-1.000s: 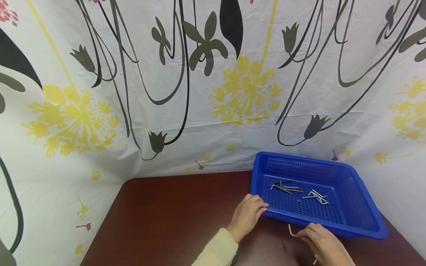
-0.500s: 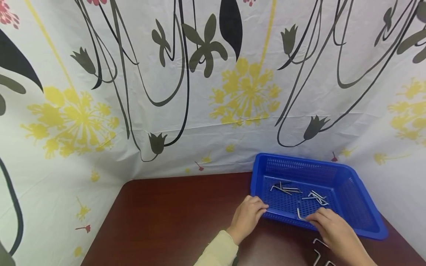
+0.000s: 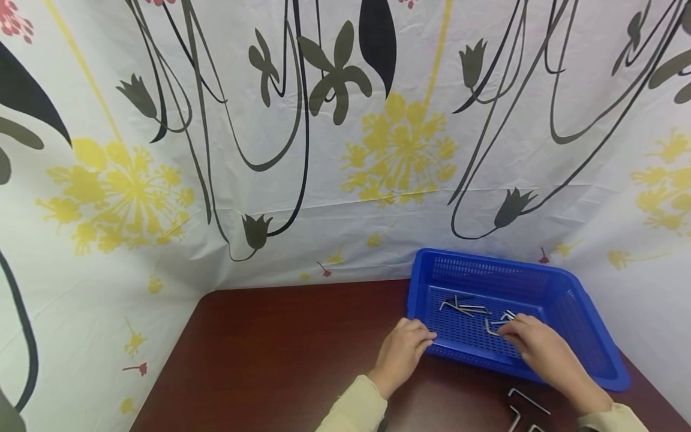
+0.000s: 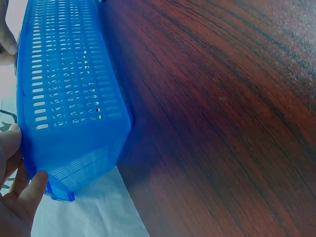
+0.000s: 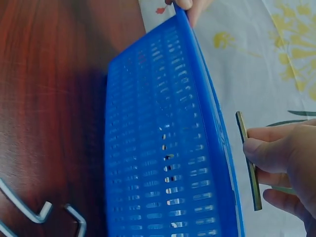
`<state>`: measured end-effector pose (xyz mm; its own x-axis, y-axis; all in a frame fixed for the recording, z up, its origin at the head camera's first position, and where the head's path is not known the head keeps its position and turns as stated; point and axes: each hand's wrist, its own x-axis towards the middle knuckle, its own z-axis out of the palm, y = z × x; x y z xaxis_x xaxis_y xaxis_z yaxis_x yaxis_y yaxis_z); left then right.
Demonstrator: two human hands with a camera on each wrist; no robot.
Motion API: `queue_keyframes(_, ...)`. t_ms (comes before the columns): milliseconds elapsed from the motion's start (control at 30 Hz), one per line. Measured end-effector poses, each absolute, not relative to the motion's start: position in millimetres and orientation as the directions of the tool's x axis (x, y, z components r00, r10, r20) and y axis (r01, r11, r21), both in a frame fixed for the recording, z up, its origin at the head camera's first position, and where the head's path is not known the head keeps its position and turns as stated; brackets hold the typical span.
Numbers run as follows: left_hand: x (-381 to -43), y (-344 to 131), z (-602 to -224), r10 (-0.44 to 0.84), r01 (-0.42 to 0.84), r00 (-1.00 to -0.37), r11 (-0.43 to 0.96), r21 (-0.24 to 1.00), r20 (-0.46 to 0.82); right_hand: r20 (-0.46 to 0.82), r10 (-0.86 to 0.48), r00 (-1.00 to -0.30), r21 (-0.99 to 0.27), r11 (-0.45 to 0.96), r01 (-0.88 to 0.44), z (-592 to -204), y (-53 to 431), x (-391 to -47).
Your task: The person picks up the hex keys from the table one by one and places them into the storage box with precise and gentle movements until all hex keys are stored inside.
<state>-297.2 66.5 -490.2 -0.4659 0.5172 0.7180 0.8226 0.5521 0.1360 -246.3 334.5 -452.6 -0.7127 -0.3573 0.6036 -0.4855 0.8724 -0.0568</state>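
At the near left corner of a blue plastic basket [image 3: 491,258], my left hand [image 3: 398,357] grips the rim. In the left wrist view, that hand [image 4: 22,195] has one finger against the outer wall and others over the edge. My right hand [image 3: 545,354] is over the inside of the basket, pinching an L-shaped hex key [image 3: 488,327] between thumb and fingers. The right wrist view shows the held hex key [image 5: 255,192] just beyond the basket rim, its long arm exposed. Several loose hex keys [image 3: 468,309] lie on the basket floor, some partly behind the right hand.
More hex keys [image 3: 530,401] rest on the dark brown table [image 3: 291,348] in front of the basket, some cut off by the frame's bottom edge. A white floral cloth [image 3: 324,234] hangs behind the table, close to the basket's far side.
My right hand has lifted the hex key from in front of the basket, over the near rim and into the space above its floor. The left hand stays on the rim.
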Motion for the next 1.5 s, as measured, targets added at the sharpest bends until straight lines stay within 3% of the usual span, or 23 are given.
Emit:
queue_keyframes(233,-299,64,-492,0.515,0.816,-0.488,0.556,0.159,0.705,0.416,-0.276,-0.866,-0.190,0.905,-0.380,-443,337,-271)
queue_keyframes(333,-299,64,-492,0.516,0.814,-0.500,0.554,0.174,0.696,0.358,-0.257,-0.897,-0.235,0.905,-0.354,-440,340,-282)
queue_keyframes(700,-299,62,-491,0.513,0.811,-0.499,0.561,0.167,0.699,0.358,-0.250,-0.900,-0.272,0.894,-0.357,-440,355,-317)
queue_keyframes(1200,-300,63,-492,0.528,0.808,-0.496,0.571,0.145,0.689,0.196,-0.145,-0.970,-0.429,0.877,-0.217,-441,367,-348)
queue_keyframes(1500,-300,63,-492,0.523,0.811,-0.492,0.567,0.147,0.696,0.168,-0.121,-0.978,-0.445,0.876,-0.185,-446,376,-361)
